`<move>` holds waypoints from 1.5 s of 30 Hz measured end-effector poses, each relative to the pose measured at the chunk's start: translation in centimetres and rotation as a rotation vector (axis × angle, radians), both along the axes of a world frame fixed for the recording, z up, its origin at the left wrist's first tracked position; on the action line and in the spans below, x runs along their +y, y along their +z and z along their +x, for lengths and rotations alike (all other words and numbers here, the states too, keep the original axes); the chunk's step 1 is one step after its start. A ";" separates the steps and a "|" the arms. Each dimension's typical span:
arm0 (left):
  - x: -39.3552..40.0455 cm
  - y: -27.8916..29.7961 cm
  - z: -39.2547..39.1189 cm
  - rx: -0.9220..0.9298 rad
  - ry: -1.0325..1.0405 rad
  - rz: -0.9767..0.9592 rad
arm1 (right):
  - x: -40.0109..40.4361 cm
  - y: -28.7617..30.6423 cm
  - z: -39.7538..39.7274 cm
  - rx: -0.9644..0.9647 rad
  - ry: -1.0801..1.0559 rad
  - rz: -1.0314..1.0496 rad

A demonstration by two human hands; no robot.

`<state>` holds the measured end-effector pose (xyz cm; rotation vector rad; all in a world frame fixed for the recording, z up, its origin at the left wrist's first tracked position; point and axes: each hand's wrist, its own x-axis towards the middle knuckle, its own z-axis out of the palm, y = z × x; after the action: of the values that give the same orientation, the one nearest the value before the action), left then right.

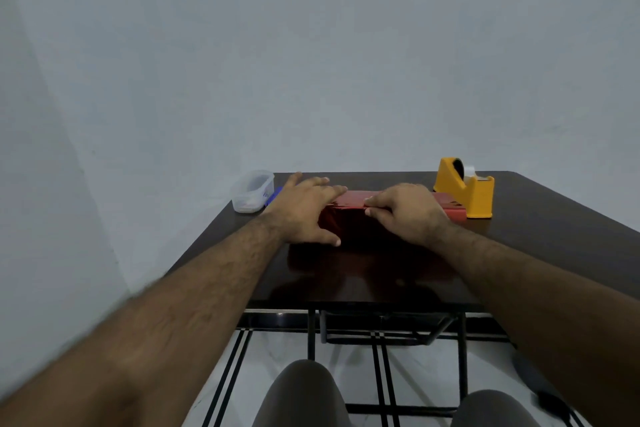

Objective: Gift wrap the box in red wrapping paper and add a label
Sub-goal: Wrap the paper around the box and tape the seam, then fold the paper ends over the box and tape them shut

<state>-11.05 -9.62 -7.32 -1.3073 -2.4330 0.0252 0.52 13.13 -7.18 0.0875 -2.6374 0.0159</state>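
On the dark wooden table [519, 236], the red-wrapped box [349, 218] lies under the flat, spread left hand [304, 211] and the paper-pinching right hand [405, 211], between a clear plastic tub [251, 191] and a yellow tape dispenser [464, 187].

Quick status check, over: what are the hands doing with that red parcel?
Left hand flat on red-wrapped box, thumb down its front. Right hand pinching the paper edge on top. Yellow tape dispenser beside the box, right. Nothing blocking.

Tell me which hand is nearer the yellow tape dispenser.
Right. The right hand rests on the red wrapped box just beside the yellow tape dispenser, its fingers pinching the paper's edge. The left hand lies flat on the box's far end, near the plastic container.
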 end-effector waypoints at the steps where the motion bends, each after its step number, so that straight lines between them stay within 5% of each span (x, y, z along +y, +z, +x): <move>1: 0.5 0.4 0.0 0.040 -0.003 -0.056 | 0.0 0.3 -0.1 0.008 0.000 -0.043; 6: 1.9 2.3 0.5 0.369 -0.103 -0.206 | 0.7 1.5 -0.5 0.073 -0.002 -0.255; 12: 2.9 9.6 0.6 0.273 -0.083 -0.121 | 0.9 3.4 0.3 0.061 0.041 -0.133; 16: 4.0 12.9 0.6 0.329 -0.126 0.071 | 2.4 4.5 -1.0 0.255 0.109 -0.629; 19: 4.4 13.1 0.6 0.324 -0.186 0.410 | 4.1 4.7 -2.9 0.263 0.300 -1.126; 22: 5.4 11.5 -1.3 0.125 -0.241 0.792 | 5.4 4.7 -5.4 0.179 0.430 -1.401; 25: 7.2 9.2 -4.2 -0.574 -0.241 1.079 | 6.5 3.4 -8.2 0.090 0.455 -1.523; 27: 8.0 7.4 -6.1 -0.894 -0.208 1.103 | 7.1 1.9 -9.8 0.054 0.443 -1.546; 33: 8.6 4.0 -11.9 -0.962 -0.347 1.057 | 9.5 2.3 -13.5 0.114 0.466 -1.418; 37: 10.2 6.7 -13.9 -0.983 -0.452 1.212 | 8.7 7.1 -15.3 0.203 0.462 -1.371; 45: 11.3 9.1 -14.9 -0.946 -0.545 1.106 | 7.4 11.2 -16.1 0.096 0.504 -1.512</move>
<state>-25.95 1.72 1.74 -1.4261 -1.8469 -2.1060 -15.55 20.52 4.06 0.1997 -1.7928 1.9630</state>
